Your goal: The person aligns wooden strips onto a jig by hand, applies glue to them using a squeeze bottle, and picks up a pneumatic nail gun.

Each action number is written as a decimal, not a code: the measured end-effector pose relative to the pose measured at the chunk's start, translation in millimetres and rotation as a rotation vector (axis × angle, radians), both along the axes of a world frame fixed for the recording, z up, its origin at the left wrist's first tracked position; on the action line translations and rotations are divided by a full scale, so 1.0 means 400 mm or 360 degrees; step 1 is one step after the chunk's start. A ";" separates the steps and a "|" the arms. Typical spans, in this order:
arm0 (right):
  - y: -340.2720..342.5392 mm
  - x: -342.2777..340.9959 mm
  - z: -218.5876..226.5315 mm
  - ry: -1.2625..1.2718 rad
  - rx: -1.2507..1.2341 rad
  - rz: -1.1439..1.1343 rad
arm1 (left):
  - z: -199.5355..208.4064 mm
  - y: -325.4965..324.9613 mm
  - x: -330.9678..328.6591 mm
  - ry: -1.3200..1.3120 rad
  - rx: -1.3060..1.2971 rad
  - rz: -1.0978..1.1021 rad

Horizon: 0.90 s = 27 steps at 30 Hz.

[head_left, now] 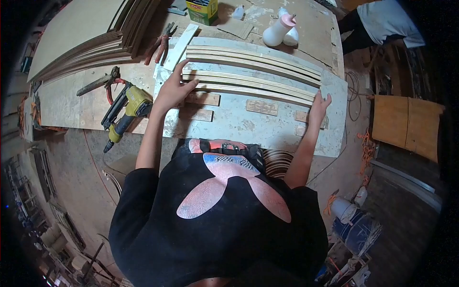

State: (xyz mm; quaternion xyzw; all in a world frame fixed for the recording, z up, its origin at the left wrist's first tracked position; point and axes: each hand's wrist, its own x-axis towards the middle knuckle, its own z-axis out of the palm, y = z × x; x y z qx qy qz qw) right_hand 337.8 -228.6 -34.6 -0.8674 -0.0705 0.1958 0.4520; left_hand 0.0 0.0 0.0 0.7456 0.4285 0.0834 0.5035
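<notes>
Beside the nail gun (125,111) and glue bottle (278,30), both hands' fingers (184,86) spread flat on curved wood strips (253,81).

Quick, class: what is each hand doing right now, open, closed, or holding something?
Left hand: open, fingers spread flat on the left end of the curved wooden strips.
Right hand: open, resting against the strips' right end.

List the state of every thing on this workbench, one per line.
Left hand: flat on left end of curved wooden strips.
Right hand: pressing their right end.
Nail gun: lying unheld.
Pliers: lying closed.
Glue bottle: tipped over, capped.
</notes>
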 end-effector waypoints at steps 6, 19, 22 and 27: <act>-0.007 -0.032 -0.042 -0.0742 0.0123 -0.0131 | -0.047 -0.054 0.007 0.0453 0.1333 -0.0142; -0.033 -0.103 -0.049 -0.0999 0.0371 -0.0193 | -0.063 -0.089 0.039 0.0255 0.1816 -0.0435; -0.059 -0.130 -0.028 -0.0785 0.0892 -0.0277 | -0.066 -0.094 0.024 -0.0195 0.1765 -0.0404; -0.114 -0.178 0.020 -0.1302 0.0722 -0.0119 | -0.021 -0.117 -0.021 -0.0366 0.1800 -0.0337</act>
